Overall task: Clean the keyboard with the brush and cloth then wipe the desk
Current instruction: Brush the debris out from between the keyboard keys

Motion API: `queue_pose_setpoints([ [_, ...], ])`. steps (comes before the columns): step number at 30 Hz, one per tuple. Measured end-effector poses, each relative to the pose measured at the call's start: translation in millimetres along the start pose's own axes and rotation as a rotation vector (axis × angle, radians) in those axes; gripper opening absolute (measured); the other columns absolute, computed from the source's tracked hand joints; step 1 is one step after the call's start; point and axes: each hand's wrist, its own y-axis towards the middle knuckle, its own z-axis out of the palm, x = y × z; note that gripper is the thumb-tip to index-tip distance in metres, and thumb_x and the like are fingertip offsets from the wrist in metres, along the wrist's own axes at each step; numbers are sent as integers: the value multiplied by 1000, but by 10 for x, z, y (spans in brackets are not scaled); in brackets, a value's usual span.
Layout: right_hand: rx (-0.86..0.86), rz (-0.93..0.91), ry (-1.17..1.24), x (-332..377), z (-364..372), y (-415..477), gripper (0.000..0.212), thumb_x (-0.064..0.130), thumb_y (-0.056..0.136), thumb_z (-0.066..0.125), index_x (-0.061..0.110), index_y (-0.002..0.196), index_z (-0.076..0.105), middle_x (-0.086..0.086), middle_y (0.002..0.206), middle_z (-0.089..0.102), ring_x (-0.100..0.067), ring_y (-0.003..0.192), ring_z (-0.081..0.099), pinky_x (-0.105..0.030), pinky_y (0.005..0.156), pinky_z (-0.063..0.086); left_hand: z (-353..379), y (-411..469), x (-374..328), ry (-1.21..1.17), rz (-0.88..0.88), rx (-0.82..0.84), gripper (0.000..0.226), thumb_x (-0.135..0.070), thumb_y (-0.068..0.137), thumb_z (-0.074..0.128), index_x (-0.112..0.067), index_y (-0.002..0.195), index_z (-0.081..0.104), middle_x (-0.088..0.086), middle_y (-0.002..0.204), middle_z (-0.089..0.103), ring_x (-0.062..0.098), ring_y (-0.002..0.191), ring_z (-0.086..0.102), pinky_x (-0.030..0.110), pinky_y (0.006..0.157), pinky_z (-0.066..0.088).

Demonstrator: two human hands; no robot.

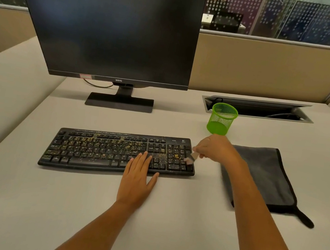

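Two bare forearms are being stretched over the desk: the left hand is being laid flat, fingers straight, across the front edge of the one keyboard, while the one small brush is being pinched in the curled fingers of the right hand, bristles down at the crumb-speckled number pad. One grey cloth is being seen folded just beside the keyboard's right end, partly hidden by the right forearm, with bare desk being shown in front and to the left. One green mesh cup is being seen just behind the right hand, one dark monitor behind the keyboard, and one open cable tray near the back edge.
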Motion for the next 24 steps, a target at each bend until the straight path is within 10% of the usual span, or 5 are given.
queue_pose_setpoints([
  [7, -47, -163, 263, 77, 69, 19, 19, 25, 87, 66, 15, 101, 74, -2, 91, 71, -9, 76, 57, -11, 51, 38, -1, 1, -1, 6, 3, -1, 74, -61, 89, 11, -16, 146, 30, 2, 153, 26, 16, 143, 16, 29, 114, -1],
  [16, 85, -62, 10, -66, -72, 125, 22, 23, 88, 65, 11, 104, 73, -8, 104, 71, -14, 82, 57, -17, 55, 38, -3, 0, -3, 3, -2, -2, 71, -59, 90, 14, -17, 145, 31, 1, 153, 27, 15, 142, 16, 29, 115, 1],
  [24, -283, -59, 380, -12, 137, 99, 21, 10, 91, 55, 2, 99, 73, 6, 77, 65, -4, 63, 49, -8, 52, 37, -1, 7, -9, 2, -2, -4, 73, -60, 89, 12, -17, 145, 32, 2, 153, 27, 16, 142, 17, 28, 114, -2],
])
